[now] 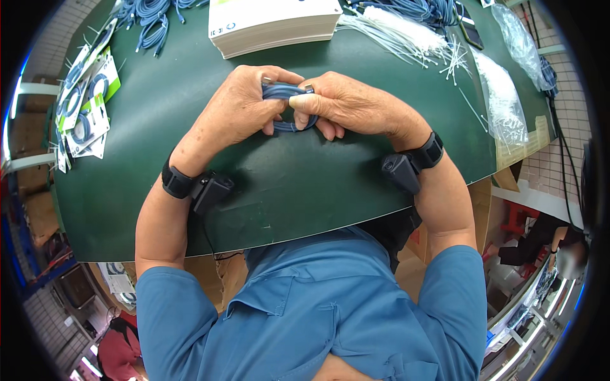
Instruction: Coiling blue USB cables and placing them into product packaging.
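Observation:
Both hands grip one blue coiled cable (279, 93) above the green table, near its middle. My left hand (240, 105) has its fingers curled round the left side of the coil. On the right side, my right hand (346, 105) pinches the coil between thumb and fingers. A metal cable plug shows by the right thumb, and another small metal end by the left fingers. The lower loop of the coil hangs between the two hands. Part of the cable is hidden behind the fingers.
Beyond my hands stands a stack of white cards (273, 35). White cable ties (406, 38) and a clear plastic bag (502, 101) lie to the right, near a phone (469, 26). Carded cables (86, 117) are piled left; loose blue cables (152, 19) lie at the far left.

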Demonstrator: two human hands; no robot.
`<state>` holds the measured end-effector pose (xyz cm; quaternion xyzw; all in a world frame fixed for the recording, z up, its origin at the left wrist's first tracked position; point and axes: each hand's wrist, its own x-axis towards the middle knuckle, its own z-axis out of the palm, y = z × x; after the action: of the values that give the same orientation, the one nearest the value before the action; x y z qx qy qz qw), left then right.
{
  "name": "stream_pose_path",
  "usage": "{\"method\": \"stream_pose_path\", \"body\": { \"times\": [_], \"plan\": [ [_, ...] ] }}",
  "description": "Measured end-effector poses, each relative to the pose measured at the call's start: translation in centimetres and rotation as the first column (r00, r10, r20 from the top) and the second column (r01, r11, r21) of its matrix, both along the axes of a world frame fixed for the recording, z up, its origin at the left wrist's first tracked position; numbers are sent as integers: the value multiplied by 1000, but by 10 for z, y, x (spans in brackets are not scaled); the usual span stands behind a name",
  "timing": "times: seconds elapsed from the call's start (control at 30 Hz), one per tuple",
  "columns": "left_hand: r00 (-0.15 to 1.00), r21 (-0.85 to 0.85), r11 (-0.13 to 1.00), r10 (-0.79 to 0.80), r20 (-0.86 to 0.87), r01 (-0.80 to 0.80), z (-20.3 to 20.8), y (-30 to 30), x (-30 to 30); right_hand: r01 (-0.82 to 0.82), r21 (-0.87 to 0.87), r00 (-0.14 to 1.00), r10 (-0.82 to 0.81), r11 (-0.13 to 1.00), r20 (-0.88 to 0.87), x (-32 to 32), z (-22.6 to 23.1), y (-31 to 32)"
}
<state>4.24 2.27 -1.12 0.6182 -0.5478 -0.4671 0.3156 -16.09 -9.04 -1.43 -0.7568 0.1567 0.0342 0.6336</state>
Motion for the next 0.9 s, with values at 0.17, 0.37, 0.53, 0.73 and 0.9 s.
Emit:
{"method": "stream_pose_path", "body": {
  "times": [0.17,0.37,0.53,0.73,0.9],
  "plan": [
    [1000,21,1000,-7,-22,8,4,-2,1,50,16,997,-50,999,55,2,1,6],
    [994,65,997,-45,-99,51,9,-7,5,99,28,993,-101,995,61,5,6,10],
    [984,-26,993,113,-136,-118,0,-3,15,180,14,981,-181,983,72,9,13,11],
    [939,-690,665,336,-67,-287,28,2,-8,328,33,926,-328,944,187,-7,20,-4],
    [871,-794,607,378,312,21,58,37,-35,338,219,876,-391,915,282,-12,29,-3]
  ]
}}
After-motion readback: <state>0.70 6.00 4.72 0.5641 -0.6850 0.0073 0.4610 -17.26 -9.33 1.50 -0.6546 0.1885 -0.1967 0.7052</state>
